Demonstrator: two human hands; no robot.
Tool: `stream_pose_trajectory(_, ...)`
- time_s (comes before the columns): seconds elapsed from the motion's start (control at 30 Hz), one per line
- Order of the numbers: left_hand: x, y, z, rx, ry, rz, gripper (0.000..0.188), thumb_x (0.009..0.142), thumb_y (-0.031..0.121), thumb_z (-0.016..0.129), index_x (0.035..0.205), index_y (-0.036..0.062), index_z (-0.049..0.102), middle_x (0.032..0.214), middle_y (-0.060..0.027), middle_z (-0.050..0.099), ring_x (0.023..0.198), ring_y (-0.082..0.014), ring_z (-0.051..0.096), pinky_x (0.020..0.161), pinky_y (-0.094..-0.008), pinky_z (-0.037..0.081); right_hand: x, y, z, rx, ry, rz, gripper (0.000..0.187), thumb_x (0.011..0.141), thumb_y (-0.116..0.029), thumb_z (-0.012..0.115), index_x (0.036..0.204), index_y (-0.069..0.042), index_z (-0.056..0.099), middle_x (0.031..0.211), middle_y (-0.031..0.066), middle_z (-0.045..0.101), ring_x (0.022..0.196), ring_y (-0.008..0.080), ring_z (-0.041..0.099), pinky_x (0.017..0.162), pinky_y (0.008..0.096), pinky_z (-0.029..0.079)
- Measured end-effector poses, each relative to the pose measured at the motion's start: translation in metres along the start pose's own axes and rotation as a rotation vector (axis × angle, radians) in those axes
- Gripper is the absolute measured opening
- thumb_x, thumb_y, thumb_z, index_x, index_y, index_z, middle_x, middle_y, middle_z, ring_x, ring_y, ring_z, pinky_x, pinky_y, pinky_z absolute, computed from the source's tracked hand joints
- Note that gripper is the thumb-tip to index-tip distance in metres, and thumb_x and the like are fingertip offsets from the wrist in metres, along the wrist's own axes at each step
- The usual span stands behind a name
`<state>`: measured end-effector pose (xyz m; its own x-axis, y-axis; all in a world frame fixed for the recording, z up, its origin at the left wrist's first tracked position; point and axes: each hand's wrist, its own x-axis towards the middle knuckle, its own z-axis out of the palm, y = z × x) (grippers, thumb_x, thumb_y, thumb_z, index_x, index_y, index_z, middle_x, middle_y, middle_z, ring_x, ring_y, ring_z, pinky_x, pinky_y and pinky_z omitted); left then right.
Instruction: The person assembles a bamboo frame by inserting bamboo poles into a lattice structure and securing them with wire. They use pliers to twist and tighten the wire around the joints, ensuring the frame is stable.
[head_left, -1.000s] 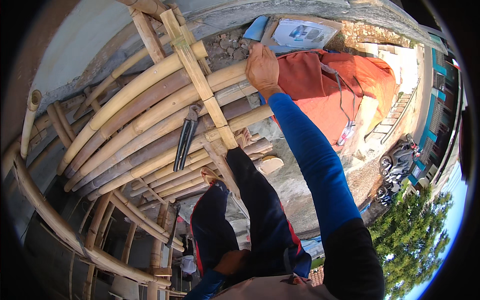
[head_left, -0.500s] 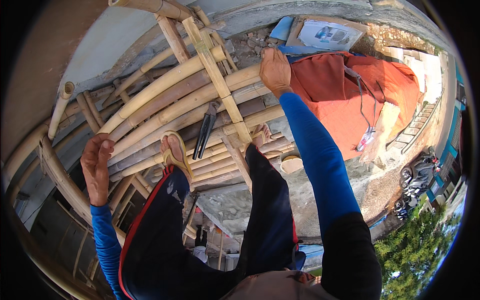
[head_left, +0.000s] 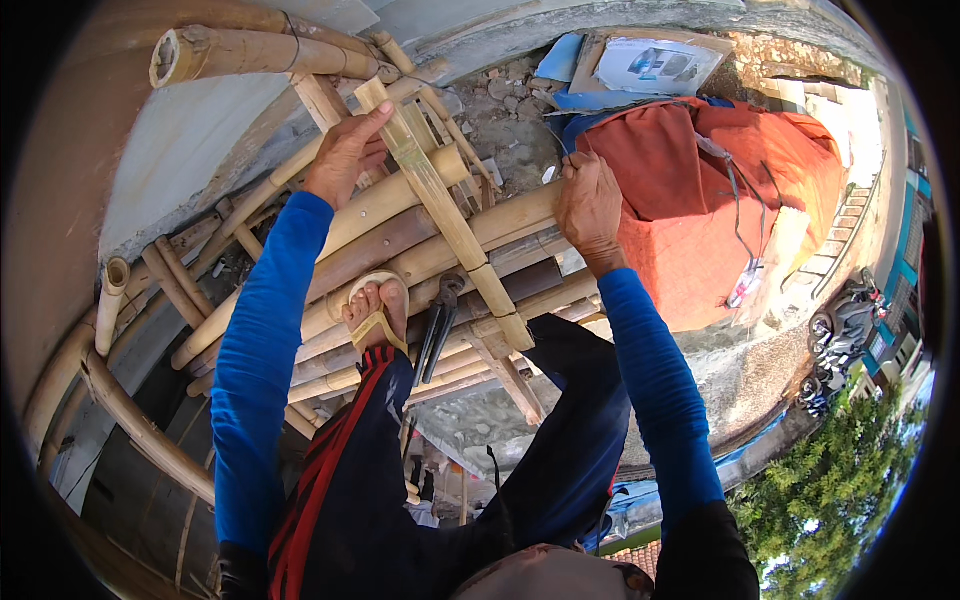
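Long bamboo poles (head_left: 385,235) lie side by side below me, crossed by a split bamboo strip (head_left: 440,200). My left hand (head_left: 342,160) is at the strip's upper end, thumb laid against its edge and fingers curled, partly hidden. At the right end of one bamboo pole (head_left: 500,225), my right hand (head_left: 592,210) is closed around the tip; the undersides of its fingers do not show. Between my left foot (head_left: 380,305), in a yellowish sandal, and the strip rest pincers with black handles (head_left: 438,325).
An orange-red tarpaulin (head_left: 700,210) covers a bulky heap on the right. Behind it lies a flattened cardboard piece (head_left: 655,65). Thick bamboo rails (head_left: 250,52) run along the wall at upper left. Far right are parked motorcycles (head_left: 830,345) and a ladder-like frame (head_left: 842,228).
My left hand has left the far left pole ends and moved up and right to the split strip. My right hand keeps to the pole's right end. The view has shifted.
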<state>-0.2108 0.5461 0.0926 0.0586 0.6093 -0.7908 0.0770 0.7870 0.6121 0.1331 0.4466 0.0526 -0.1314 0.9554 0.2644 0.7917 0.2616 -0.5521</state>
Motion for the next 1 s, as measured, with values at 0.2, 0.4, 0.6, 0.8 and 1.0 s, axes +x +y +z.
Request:
stream_pose_trajectory(0.2,0.038,-0.009,0.023,-0.455,-0.222,0.021,0.07,0.092,0.045,0.074,0.141,0.0004,0.053,0.125,-0.0181,0.066,0.114,-0.0319,0.067,0.102,-0.0443,0.052,-0.001,-0.006,-0.004,0.039,-0.016,0.032,0.024,0.089,0.005,0.055,0.111,-0.001,0.05,0.093,0.014,0.06,0.079,0.0341,0.059,0.072,0.0434,0.048)
stream_pose_trajectory(0.4,0.051,-0.023,0.041,-0.552,-0.155,0.105,0.048,0.091,0.035,0.072,0.122,-0.0012,0.063,0.096,-0.012,0.068,0.091,-0.0275,0.071,0.084,-0.0415,0.059,-0.002,-0.01,-0.003,-0.042,0.007,0.069,0.037,0.096,0.003,0.051,0.133,0.003,0.056,0.093,0.0123,0.064,0.081,0.03,0.063,0.077,0.0401,0.051)
stream_pose_trajectory(0.6,0.068,-0.032,0.044,-0.579,-0.135,0.14,0.037,0.091,0.034,0.072,0.106,0.0004,0.068,0.089,-0.0111,0.069,0.08,-0.0234,0.069,0.07,-0.0392,0.058,0.006,-0.012,-0.005,-0.059,-0.038,0.106,0.039,0.099,0.003,0.049,0.135,-0.004,0.059,0.089,0.0095,0.069,0.079,0.0256,0.065,0.077,0.0384,0.052)
stream_pose_trajectory(0.8,0.052,-0.018,0.034,-0.463,-0.206,0.11,0.039,0.092,0.038,0.073,0.109,0.0033,0.069,0.088,-0.0082,0.069,0.081,-0.0205,0.068,0.074,-0.0409,0.058,0.024,-0.026,-0.05,-0.132,-0.085,0.231,0.031,0.104,-0.003,0.046,0.129,-0.009,0.063,0.086,0.0087,0.071,0.075,0.0243,0.069,0.072,0.0372,0.054)
stream_pose_trajectory(1.0,0.027,-0.022,-0.003,-0.281,-0.158,0.177,0.079,0.091,0.058,0.071,0.145,0.0031,0.053,0.132,-0.0138,0.063,0.119,-0.0284,0.059,0.104,-0.0419,0.046,0.03,-0.047,-0.128,-0.266,-0.307,0.368,0.028,0.106,-0.009,0.048,0.126,-0.007,0.067,0.078,0.008,0.067,0.073,0.0171,0.068,0.071,0.0321,0.054)
